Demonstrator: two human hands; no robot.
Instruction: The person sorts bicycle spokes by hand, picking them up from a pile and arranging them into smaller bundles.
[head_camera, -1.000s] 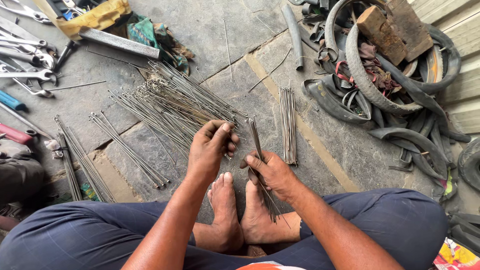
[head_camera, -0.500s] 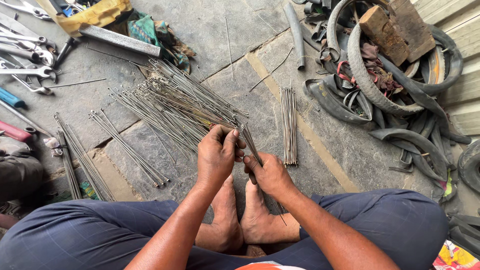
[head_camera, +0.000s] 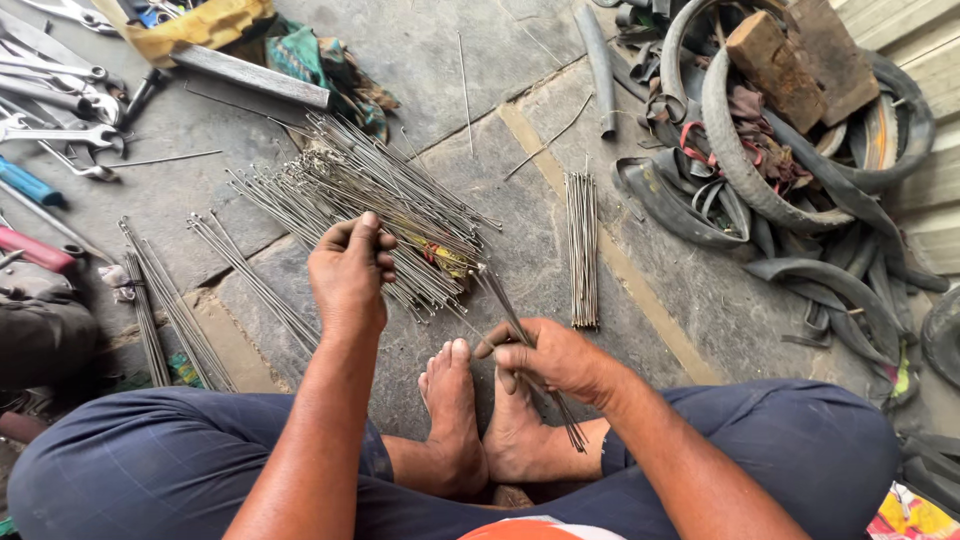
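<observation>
Seated person sorting metal spokes on a concrete floor (head_camera: 460, 60)

Old tyres (head_camera: 790, 170) fill the upper right; the big spoke pile (head_camera: 370, 195) lies centre-left, where the left hand (head_camera: 348, 272) pinches spokes; the right hand (head_camera: 545, 355) at lower centre grips a small spoke bundle (head_camera: 505, 305)
</observation>
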